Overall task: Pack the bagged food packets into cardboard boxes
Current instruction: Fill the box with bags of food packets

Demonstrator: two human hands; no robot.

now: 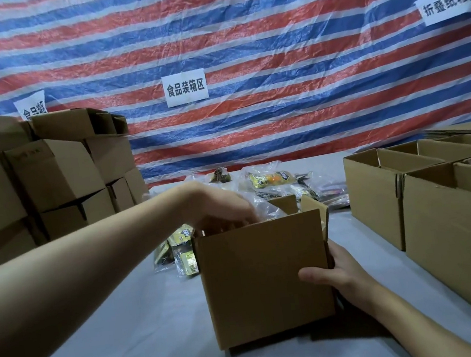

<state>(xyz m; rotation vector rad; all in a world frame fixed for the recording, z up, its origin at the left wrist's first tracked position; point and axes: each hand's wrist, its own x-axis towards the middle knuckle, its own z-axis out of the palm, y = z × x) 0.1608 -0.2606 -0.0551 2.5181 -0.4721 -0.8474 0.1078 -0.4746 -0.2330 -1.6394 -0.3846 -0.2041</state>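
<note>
Packing underway at a food-boxing station: a person is filling a small cardboard box (264,277) on a grey table (147,344), and the job is looking far from finished. A stack of closed boxes (52,175), beyond the left forearm, is suggesting a good share already packed, though their contents are hidden. Loose packets (275,179) are lying in a heap just past the box, beyond both hands, and a few yellow packets (180,249) are lying below the left wrist, beside the box's left wall. Open boxes (377,200) are waiting on the outer side of the right hand; what they are holding, if anything, cannot be told.

The left hand (220,206) is reaching in from the left and arching over the box's far left corner, wrist high, fingers curling down toward the opening. A clear bag (265,207) is bulging above the rim just beside the fingertips. Blur is hiding whether those fingers are gripping the bag or only pressing it down. The right hand (337,273) is steadying the box low at its near right corner, thumb lying flat on the near face, fingers wrapping round the right wall. A striped tarp (271,42) bearing paper signs (186,89) is hanging behind.
</note>
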